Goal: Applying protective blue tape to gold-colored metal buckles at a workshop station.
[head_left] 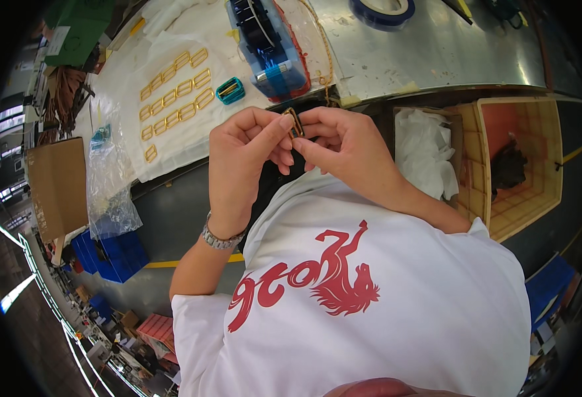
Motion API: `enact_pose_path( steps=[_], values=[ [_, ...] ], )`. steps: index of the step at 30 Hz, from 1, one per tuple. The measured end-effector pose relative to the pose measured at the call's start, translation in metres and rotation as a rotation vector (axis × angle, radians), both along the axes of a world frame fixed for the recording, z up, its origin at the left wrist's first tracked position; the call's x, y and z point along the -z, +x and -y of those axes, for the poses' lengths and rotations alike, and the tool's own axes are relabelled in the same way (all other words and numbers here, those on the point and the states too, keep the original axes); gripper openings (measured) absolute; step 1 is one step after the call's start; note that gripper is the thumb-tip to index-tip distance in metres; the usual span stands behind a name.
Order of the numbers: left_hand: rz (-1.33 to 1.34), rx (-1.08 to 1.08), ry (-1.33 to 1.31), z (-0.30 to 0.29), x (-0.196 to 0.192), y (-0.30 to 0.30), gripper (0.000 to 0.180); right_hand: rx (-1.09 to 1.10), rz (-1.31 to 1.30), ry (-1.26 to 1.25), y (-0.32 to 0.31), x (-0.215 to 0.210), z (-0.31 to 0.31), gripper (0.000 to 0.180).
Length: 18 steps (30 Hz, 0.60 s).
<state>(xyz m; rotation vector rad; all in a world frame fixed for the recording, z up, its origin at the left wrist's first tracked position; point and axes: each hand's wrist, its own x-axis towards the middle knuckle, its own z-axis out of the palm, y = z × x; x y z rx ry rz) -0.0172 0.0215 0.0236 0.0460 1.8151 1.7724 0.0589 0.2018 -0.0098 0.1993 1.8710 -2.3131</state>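
Observation:
Between my two hands, just off the table's near edge, is a small gold rectangular buckle (294, 124) with a dark edge or lining. My left hand (254, 137) pinches it from one side with thumb and forefinger. From the other side my right hand (345, 141) grips it, also by thumb and fingertips. Several gold buckle frames (174, 92) lie in rows on the white-covered table (122, 135), beyond my left hand. Close to the hands stands a small teal container (230, 90) with gold pieces inside.
A blue tape dispenser (274, 56) stands beyond my hands, with a blue tape roll (384, 12) on the metal surface (436, 59). At right are a carton of white wrapping (426, 152) and a yellow crate (526, 169). A plastic bag (110, 192) hangs at left.

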Motion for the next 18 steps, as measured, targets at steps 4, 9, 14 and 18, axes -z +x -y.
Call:
enact_pose_path(
  steps=[4, 9, 14, 18],
  values=[
    [-0.001, -0.051, 0.008, 0.001, 0.003, 0.005, 0.017, 0.006, 0.015, -0.035, 0.001, -0.002, 0.0, 0.035],
    [0.006, -0.056, 0.031, 0.002, 0.004, 0.005, 0.016, 0.021, 0.004, -0.021, 0.002, 0.001, 0.002, 0.035],
    [0.013, 0.015, 0.013, 0.002, 0.003, -0.001, 0.016, -0.001, 0.03, -0.047, 0.001, 0.006, -0.001, 0.032],
    [-0.001, 0.029, 0.005, 0.0, 0.002, -0.002, 0.016, -0.006, 0.077, -0.075, -0.001, 0.006, -0.001, 0.03]
  ],
)
